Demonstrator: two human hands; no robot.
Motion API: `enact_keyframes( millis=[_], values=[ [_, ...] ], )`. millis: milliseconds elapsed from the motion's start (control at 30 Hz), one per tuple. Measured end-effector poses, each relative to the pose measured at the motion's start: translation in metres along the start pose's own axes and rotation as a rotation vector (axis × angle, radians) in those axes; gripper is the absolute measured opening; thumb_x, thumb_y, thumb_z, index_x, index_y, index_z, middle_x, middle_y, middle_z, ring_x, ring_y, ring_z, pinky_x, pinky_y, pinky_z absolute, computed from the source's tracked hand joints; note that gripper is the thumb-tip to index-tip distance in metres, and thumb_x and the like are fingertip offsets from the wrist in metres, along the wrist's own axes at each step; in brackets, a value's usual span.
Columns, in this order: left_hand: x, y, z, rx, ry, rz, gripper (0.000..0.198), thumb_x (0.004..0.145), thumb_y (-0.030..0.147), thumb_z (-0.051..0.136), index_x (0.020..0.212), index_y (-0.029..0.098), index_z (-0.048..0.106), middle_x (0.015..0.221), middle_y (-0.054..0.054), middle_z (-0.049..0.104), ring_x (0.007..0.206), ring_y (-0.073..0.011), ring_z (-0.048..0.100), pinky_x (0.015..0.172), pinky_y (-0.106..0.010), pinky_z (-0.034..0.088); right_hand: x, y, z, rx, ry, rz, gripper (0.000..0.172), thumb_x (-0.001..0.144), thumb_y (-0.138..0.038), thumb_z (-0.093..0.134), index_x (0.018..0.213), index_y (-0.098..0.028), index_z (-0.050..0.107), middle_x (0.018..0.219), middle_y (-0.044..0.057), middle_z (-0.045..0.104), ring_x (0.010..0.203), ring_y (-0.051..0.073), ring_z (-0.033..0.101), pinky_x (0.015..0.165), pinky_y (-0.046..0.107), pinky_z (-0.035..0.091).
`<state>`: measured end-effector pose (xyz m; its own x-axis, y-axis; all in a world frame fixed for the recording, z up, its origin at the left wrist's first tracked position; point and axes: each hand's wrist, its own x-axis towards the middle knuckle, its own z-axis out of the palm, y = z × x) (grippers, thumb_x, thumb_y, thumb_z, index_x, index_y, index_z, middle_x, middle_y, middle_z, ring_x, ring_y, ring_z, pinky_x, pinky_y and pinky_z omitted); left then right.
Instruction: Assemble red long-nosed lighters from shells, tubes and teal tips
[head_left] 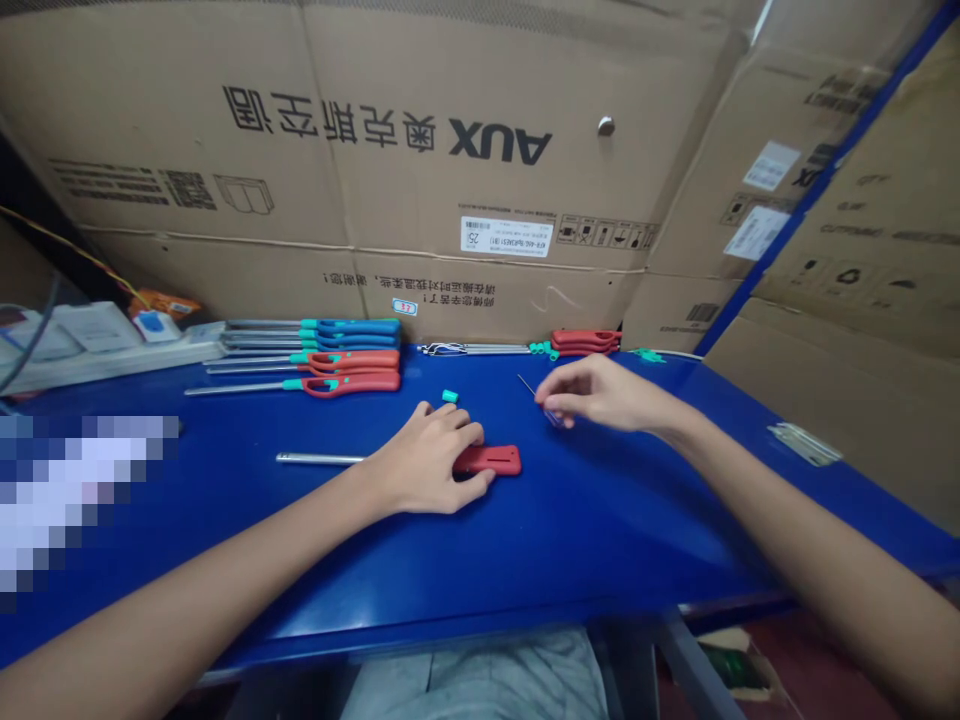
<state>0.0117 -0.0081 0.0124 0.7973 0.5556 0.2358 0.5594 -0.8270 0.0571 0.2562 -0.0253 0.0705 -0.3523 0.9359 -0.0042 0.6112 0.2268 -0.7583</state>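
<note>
My left hand (427,462) lies curled over a red lighter handle (491,460), whose long steel nozzle (319,459) points left across the blue table (600,520). Just past its fingertips sits a small teal plastic part (450,396). My right hand (604,392) pinches a thin steel wire (534,395), and its lower end disappears behind my fingers near a small dark-blue piece (553,415). Several long-nozzle lighters with red or blue handles (349,370) lie side by side at the back left. More red handles (585,342) lie at the back right, next to a metal nozzle (480,349).
Large upside-down AUX cardboard boxes (390,170) form the back wall above the table. A white power strip (97,365) lies at the far left, beside a pixelated patch (67,490). A blue shelf upright (817,190) runs along the right.
</note>
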Motion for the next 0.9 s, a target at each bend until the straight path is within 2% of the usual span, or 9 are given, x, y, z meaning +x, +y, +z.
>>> enact_keyframes(
  millis=[100, 233, 467, 567, 733, 900],
  values=[
    [0.002, 0.002, 0.002, 0.025, 0.017, 0.038, 0.045, 0.088, 0.058, 0.044, 0.105, 0.02, 0.062, 0.093, -0.007, 0.062, 0.093, -0.0268, 0.057, 0.082, -0.044, 0.038, 0.023, -0.008, 0.023, 0.019, -0.091, -0.059, 0.013, 0.078, -0.024, 0.057, 0.082, -0.013, 0.064, 0.071, 0.002, 0.063, 0.055, 0.011, 0.058, 0.055, 0.025, 0.047],
    [0.005, 0.001, 0.008, -0.044, 0.006, 0.082, 0.041, 0.095, 0.05, 0.039, 0.106, 0.019, 0.063, 0.095, -0.008, 0.062, 0.087, -0.0221, 0.058, 0.081, -0.038, 0.042, 0.031, 0.0, 0.04, 0.085, -0.144, -0.108, 0.009, 0.077, -0.022, 0.059, 0.079, -0.014, 0.061, 0.07, 0.001, 0.061, 0.056, 0.01, 0.054, 0.055, 0.024, 0.046],
    [0.007, -0.005, 0.012, -0.158, 0.008, 0.071, 0.038, 0.094, 0.048, 0.044, 0.099, 0.017, 0.066, 0.089, -0.007, 0.06, 0.086, -0.0201, 0.057, 0.078, -0.032, 0.045, 0.02, 0.015, 0.039, 0.072, -0.244, -0.071, 0.013, 0.079, -0.025, 0.06, 0.085, -0.013, 0.064, 0.07, 0.001, 0.063, 0.055, 0.009, 0.051, 0.053, 0.022, 0.043],
    [0.007, -0.004, 0.012, -0.166, -0.004, 0.068, 0.039, 0.094, 0.047, 0.044, 0.102, 0.016, 0.066, 0.09, -0.007, 0.06, 0.087, -0.0199, 0.057, 0.078, -0.032, 0.045, 0.019, 0.016, 0.039, 0.009, -0.216, -0.102, 0.015, 0.08, -0.024, 0.059, 0.086, -0.014, 0.067, 0.073, 0.002, 0.066, 0.058, 0.011, 0.054, 0.056, 0.024, 0.043],
    [0.007, -0.004, 0.011, -0.155, -0.021, 0.075, 0.04, 0.095, 0.047, 0.043, 0.105, 0.016, 0.066, 0.09, -0.007, 0.059, 0.087, -0.02, 0.057, 0.079, -0.032, 0.045, 0.017, 0.015, 0.041, -0.094, -0.18, -0.177, 0.015, 0.082, -0.021, 0.057, 0.087, -0.015, 0.069, 0.085, 0.005, 0.072, 0.075, 0.016, 0.062, 0.069, 0.026, 0.046],
    [0.007, -0.004, 0.011, -0.156, -0.02, 0.075, 0.039, 0.095, 0.046, 0.044, 0.106, 0.016, 0.066, 0.09, -0.007, 0.059, 0.087, -0.0197, 0.057, 0.078, -0.031, 0.045, 0.015, 0.017, 0.041, -0.135, -0.161, -0.204, 0.015, 0.082, -0.018, 0.056, 0.087, -0.015, 0.069, 0.087, 0.005, 0.072, 0.078, 0.016, 0.063, 0.072, 0.027, 0.047]
  ],
)
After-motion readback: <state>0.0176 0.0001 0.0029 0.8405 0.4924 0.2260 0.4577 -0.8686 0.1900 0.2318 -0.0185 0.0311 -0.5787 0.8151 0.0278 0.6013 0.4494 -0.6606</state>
